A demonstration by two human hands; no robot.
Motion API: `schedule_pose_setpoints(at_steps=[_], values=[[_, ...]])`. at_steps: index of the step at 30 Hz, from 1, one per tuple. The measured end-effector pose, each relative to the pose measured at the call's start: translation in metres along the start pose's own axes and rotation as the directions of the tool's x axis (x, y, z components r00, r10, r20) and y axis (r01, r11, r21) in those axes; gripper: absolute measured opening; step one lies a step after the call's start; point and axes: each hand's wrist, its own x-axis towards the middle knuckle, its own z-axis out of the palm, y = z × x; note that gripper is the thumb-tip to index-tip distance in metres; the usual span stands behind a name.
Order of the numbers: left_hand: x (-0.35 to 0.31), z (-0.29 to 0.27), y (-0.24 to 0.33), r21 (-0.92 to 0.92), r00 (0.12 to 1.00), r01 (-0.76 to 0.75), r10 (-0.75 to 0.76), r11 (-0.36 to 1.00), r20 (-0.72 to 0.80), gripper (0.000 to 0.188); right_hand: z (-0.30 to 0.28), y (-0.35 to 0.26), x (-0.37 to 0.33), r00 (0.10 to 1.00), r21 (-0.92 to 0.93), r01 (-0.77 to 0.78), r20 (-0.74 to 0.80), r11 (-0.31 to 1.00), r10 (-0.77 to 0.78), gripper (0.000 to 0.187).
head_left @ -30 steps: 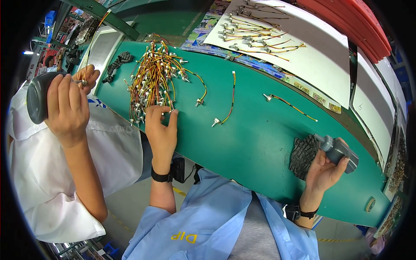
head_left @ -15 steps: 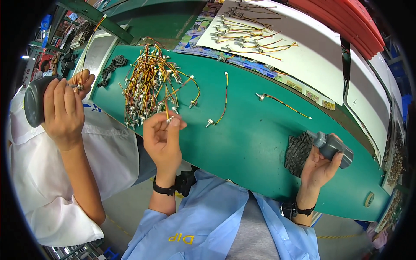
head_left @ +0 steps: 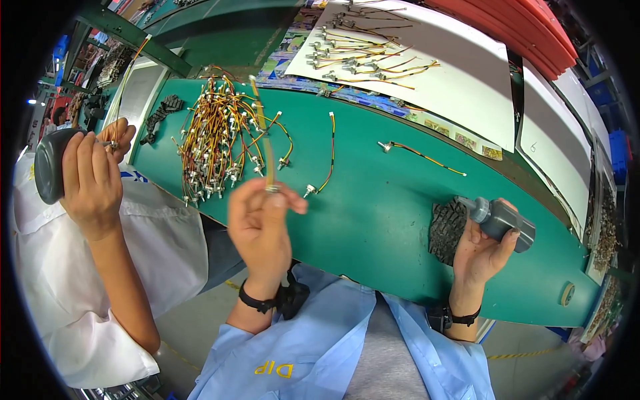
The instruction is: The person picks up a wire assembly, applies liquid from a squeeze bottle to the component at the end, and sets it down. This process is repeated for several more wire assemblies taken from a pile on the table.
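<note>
Over the front edge of the green work surface, my left hand (head_left: 263,227) is closed in a pinch on a small metal potentiometer with wires (head_left: 272,189). Its wire lead stands upright above my fingers, somewhat blurred. My right hand (head_left: 481,252) grips a dark grey squeeze bottle (head_left: 508,225), its nozzle tilted toward the left. Just beside the nozzle lies a crumpled black textured pad (head_left: 447,233). Left of centre spreads a tangled heap of wired potentiometers (head_left: 217,133). Two single ones rest apart: one wired potentiometer (head_left: 331,157) near the middle, another wired potentiometer (head_left: 427,157) farther right.
At the left a co-worker's hand (head_left: 93,190) holds a dark bottle (head_left: 52,167); the other hand holds a wired part. Several wired potentiometers line a white board (head_left: 460,87) at the back. Red sheets (head_left: 533,30) are stacked far right. A tape roll (head_left: 567,293) sits near the right end.
My left hand has come away from the heap, up and slightly right, carrying the wired potentiometer. My right hand still holds the bottle in nearly the same pose. The whole view has shifted slightly.
</note>
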Motion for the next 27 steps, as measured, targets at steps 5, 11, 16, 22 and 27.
schedule_pose_setpoints(at_steps=[5, 11, 16, 22, 27], values=[[-0.019, 0.033, -0.005, -0.135, 0.946, 0.203, -0.158, 0.970, 0.285, 0.025, 0.027, -0.009, -0.012, 0.994, -0.034, 0.045, 0.097, 0.998, -0.041, 0.063], [-0.025, 0.059, -0.001, -0.137, 0.859, 0.257, -0.161, 0.957, 0.486, 0.028, 0.037, -0.010, -0.015, 0.929, 0.054, 0.157, 0.330, 0.986, -0.166, 0.071], [-0.035, 0.076, 0.002, -0.104, 0.849, 0.291, -0.207, 0.951, 0.486, 0.024, 0.055, -0.017, -0.022, 0.873, 0.227, 0.022, 0.471, 0.974, -0.129, 0.073], [-0.039, 0.074, -0.004, 0.150, 0.798, 0.201, -0.250, 0.968, 0.549, 0.017, 0.048, -0.016, -0.016, 0.881, -0.214, 0.196, 0.467, 0.957, -0.076, 0.075], [-0.039, 0.077, -0.012, 0.243, 0.750, 0.335, -0.414, 0.910, 0.516, 0.020, 0.027, -0.020, -0.014, 0.926, -0.396, 0.160, 0.378, 0.904, 0.001, 0.079]])
